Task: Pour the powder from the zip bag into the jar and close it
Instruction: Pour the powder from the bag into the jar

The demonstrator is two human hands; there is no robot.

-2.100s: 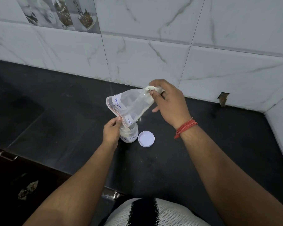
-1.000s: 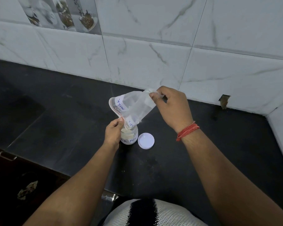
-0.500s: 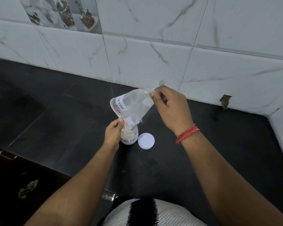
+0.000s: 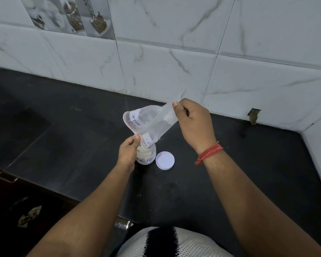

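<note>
At the bottom of the frame sits the person's white-and-black knitted shirt (image 4: 167, 242), and both bare forearms reach up from there toward the middle. The right wrist wears a red thread band (image 4: 208, 152).

On the black counter (image 4: 63, 127), just below the centre of the frame, a small clear jar (image 4: 146, 157) stands upright and open, with pale powder (image 4: 144, 154) inside and blue handwriting on its white label. Just to its right, close beside it and flat on the counter, lies the round white lid (image 4: 165, 160).

The left hand (image 4: 127, 153) is beside the jar on its left, thumb and forefinger pinched on the lower edge of the zip bag's mouth, right over the jar's opening — whether the other fingers touch the jar I cannot tell. The zip bag (image 4: 152, 123) is held tilted, its pink-edged open mouth down at the jar's rim and its closed end up to the right. There the right hand (image 4: 195, 123), in the centre of the frame, pinches the raised corner between thumb and fingers. Little powder shows in the bag — only a pale trace near the right thumb.

Beyond, white marbled wall tiles (image 4: 174, 62) rise from the counter's back edge, with a picture tile (image 4: 72, 15) at upper left.
</note>
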